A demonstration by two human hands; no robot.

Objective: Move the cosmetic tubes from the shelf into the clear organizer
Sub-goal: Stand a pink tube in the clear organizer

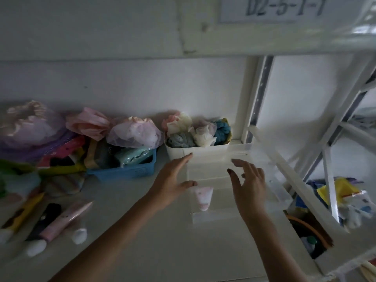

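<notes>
2 bare forearms, no sleeves; dark-polished nails on right hand [249, 186]

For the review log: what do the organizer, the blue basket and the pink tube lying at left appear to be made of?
Organizer: looks like clear rigid plastic, perhaps acrylic; the shelf shows through its stepped walls.
Blue basket: apparently moulded plastic, matte, with a slotted wall.
Pink tube: probably soft plastic with a slight sheen and a white cap; blur leaves this open.

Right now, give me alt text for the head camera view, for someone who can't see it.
Two empty, open hands, left hand and right hand, reach either side of a clear organizer holding one pink tube. More tubes lie on the white shelf at left.
</notes>
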